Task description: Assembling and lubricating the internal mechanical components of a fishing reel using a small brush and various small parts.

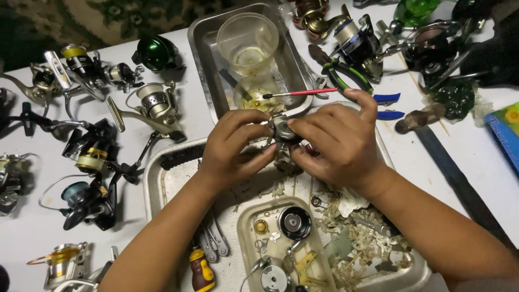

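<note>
Both hands on one small reel part, right over the tray!

The left hand (235, 141) and the right hand (338, 138) meet in the middle, fingers curled tight around a small grey metal reel part (282, 130) pinched between them, held just above the big metal tray (157, 173). The right hand also grips a thin red-handled brush (303, 93), whose dark tip points left over the upper tray (201, 48) (two clear plastic cups sit in that one). Below the hands, a small plastic dish (244, 227) lies in the big tray and holds a black spool (294, 222) and little brass bits, with crumpled paper scraps (357, 227) beside it. Fishing reels (92, 157) crowd the white table (32, 232) to the left, and green-handled pliers (346, 78) lie near the right hand.
</note>
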